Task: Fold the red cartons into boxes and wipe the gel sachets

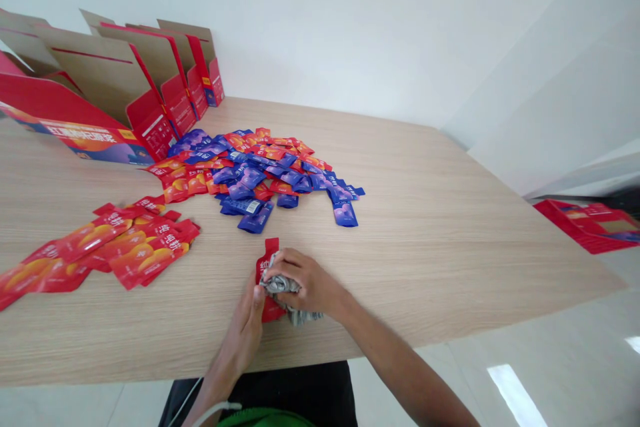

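Note:
A red pouch [269, 255] lies on the wooden table [450, 240] near its front edge. My left hand [246, 327] pinches the pouch's left side. My right hand [300, 280] is closed on a crumpled grey cloth [280, 285] and presses it onto the pouch. Beyond my hands lies a heap of blue and red pouches [265, 170]. A spread of red pouches [100, 247] lies to the left.
Several folded red and brown cardboard boxes [115, 90] stand in a row at the table's far left. More red flattened boxes [590, 223] lie low down past the table's right edge. A white wall runs behind the table.

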Available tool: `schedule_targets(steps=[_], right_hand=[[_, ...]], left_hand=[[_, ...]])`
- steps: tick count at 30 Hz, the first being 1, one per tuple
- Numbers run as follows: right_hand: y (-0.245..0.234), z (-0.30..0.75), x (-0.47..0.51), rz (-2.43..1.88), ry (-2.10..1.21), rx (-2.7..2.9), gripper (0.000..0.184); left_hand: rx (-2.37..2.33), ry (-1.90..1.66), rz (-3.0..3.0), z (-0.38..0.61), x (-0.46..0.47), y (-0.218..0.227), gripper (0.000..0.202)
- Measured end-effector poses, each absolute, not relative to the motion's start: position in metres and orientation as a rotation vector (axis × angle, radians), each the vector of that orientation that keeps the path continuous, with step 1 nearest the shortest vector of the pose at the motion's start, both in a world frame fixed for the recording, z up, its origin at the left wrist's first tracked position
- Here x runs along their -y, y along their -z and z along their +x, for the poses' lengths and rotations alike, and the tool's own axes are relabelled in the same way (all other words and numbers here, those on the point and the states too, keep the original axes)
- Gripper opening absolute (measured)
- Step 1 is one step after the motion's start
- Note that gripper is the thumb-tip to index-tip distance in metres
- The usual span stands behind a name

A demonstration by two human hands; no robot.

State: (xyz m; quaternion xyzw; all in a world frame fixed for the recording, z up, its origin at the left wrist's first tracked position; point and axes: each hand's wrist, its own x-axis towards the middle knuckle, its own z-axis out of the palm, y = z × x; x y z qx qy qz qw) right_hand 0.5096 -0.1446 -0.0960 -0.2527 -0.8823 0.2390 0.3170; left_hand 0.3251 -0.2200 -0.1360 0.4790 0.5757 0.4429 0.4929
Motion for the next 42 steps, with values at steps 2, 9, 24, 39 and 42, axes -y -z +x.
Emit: schedule_targets(steps=[2, 9, 24, 39, 42], right_hand=[[0.099, 0.509, 0.144, -0.527, -0.626, 2.445, 0.026], [0.096, 0.507, 0.146, -0.815, -0.62, 2.15, 0.026], [0.087, 0.51, 0.146, -0.651, -0.731, 1.953, 0.02], [0.082, 0.501, 0.149, -0.637, -1.139, 1.774, 0.025], [0.085, 0.5, 0.15, -0.534, -1.118, 1.911, 0.024]], left_hand=[[-1.419, -1.11, 1.142, 0.326, 0.221, 0.142, 0.088], [-1.392, -1.07, 1.141, 0.326, 0.22, 0.134, 0.085], [-1.43, -1.077, 1.092, 0.334, 0.221, 0.103, 0.091], [-1.252, -0.964, 0.963, 0.327, 0.225, 0.111, 0.101], [-1.332, -1.002, 1.073, 0.331, 0.227, 0.109, 0.085]])
